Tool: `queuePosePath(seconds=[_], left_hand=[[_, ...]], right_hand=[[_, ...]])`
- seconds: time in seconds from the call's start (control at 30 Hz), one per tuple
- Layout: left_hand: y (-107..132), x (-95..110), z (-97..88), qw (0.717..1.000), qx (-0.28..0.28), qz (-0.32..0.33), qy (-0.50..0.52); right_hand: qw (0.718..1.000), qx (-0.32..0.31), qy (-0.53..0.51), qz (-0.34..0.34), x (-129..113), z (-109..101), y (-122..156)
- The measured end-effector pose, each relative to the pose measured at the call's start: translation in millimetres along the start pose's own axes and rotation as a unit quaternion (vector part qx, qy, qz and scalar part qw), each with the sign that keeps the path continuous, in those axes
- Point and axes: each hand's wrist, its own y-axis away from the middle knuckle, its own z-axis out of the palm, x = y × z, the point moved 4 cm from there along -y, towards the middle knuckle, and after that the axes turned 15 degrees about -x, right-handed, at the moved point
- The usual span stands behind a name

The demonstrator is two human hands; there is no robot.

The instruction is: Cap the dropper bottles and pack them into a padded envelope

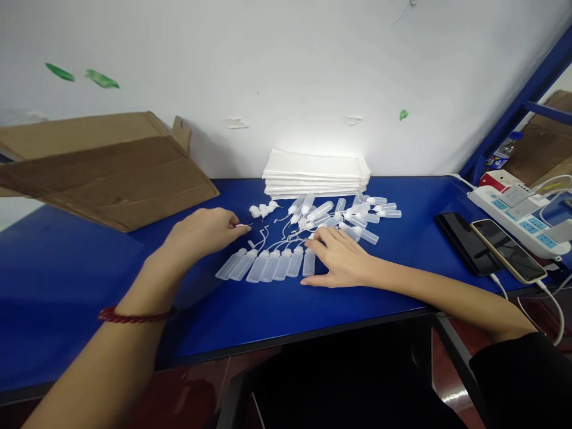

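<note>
My left hand (203,232) pinches a small white cap (242,226) with a thin tip between thumb and fingertips, left of a few loose white caps (263,210). My right hand (342,256) has its fingers and thumb around a translucent squeeze bottle (308,263) lying at the right end of a row. Several more squeeze bottles (267,267) lie side by side in that row, their thin curved tubes pointing away from me. Behind my right hand is a loose heap of similar bottles (319,211), partly hidden by my fingers.
A stack of white padded sheets (316,173) stands against the wall. An open cardboard box (111,173) is at the left of the blue table (277,316). To the right lie two phones (507,250) with cables and a white power strip (521,217).
</note>
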Motion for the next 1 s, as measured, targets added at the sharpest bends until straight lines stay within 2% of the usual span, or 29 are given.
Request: queuePosePath(seconds=[0.43, 0.67, 0.8, 0.87, 1.0], left_hand=[[-6, -2, 4.1, 1.0, -0.007, 0.013, -0.001], [-4, -1, 3.5, 0.999, 0.012, 0.023, 0.029], [3, 3, -2.6, 0.996, 0.051, 0.027, 0.071], [10, 9, -8.6, 0.989, 0.095, 0.034, 0.108], [32, 34, -16.2, 0.951, 0.2, 0.089, 0.217]], right_hand=[[0.998, 0.01, -0.069, 0.009, 4, 6, 0], [0.99, -0.025, -0.139, 0.016, 2, 5, -2], [0.973, -0.045, -0.226, 0.011, 5, 2, 2], [0.965, -0.039, -0.258, -0.014, 7, 0, 6], [0.954, -0.008, -0.29, -0.073, 15, -4, 21]])
